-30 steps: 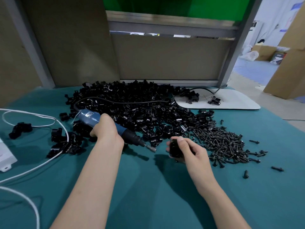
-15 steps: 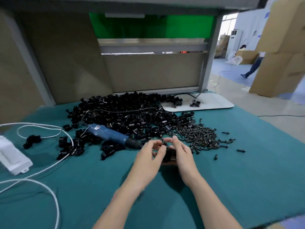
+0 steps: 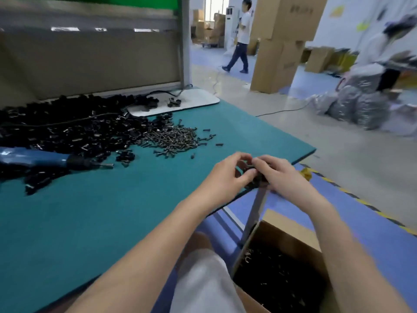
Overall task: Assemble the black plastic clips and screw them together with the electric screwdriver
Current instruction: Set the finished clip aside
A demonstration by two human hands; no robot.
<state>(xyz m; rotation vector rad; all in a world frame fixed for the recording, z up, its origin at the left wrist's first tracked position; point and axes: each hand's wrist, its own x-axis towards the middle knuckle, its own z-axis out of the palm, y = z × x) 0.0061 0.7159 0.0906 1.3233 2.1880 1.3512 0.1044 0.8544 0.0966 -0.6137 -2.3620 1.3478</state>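
While both hands meet just past the right edge of the teal-covered worktable (image 3: 112, 211), the left hand (image 3: 225, 175) and the right hand (image 3: 279, 175) each curl their fingers round one small black plastic clip (image 3: 257, 177) and pinch it between them. The clip is so buried under fingertips and motion blur that I cannot tell whether its halves are fully seated or whether a screw already sits in it. The blue-handled electric screwdriver (image 3: 45, 158) lies unheld near the left edge, its bit pointing toward the table's middle, beside the heap of loose black plastic clip parts (image 3: 67, 129) that fills the far left corner. A pile of dark metal screws (image 3: 173, 138) lies just right of that heap, well apart from the hands. Below the right edge stands an open brown cardboard box (image 3: 291, 233) with dark pieces inside, probably finished clips. This looks like the fitting or checking step. To do it well, squeeze the halves squarely until the seams close and the screw holes line up, with the thumbs clear of the hole. Work over the table rather than off its edge, since a dropped half would fall to the floor or into the box. Before reaching for the driver, leave the clip firmly held in one hand.
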